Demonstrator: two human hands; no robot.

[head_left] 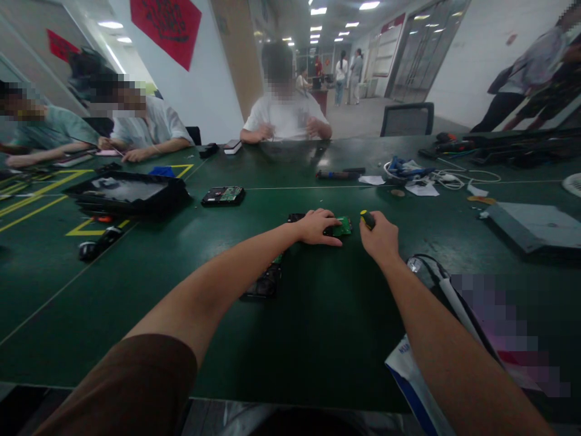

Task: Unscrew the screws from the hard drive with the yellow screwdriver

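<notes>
My left hand [318, 227] spans a hard drive, its fingers across the top and its thumb along the near side, gripping it against the table. The green circuit board [345, 226] of that drive shows past the fingertips; the middle is hidden under my hand. Just to the right, my right hand [382, 237] is closed around a screwdriver with a yellow and black handle [368, 220]; its shaft cannot be made out. Partly covered by my left forearm lies a second hard drive [262, 284]. Farther left rests another hard drive [223, 195], circuit board upward.
A black open casing [129, 192] stands at left, with a black object [102, 243] before it. To the right are a grey metal box [535, 225], a white-blue bag [415, 381] and tangled cables [449, 177]. Tools [340, 174] lie farther back. People sit across the table.
</notes>
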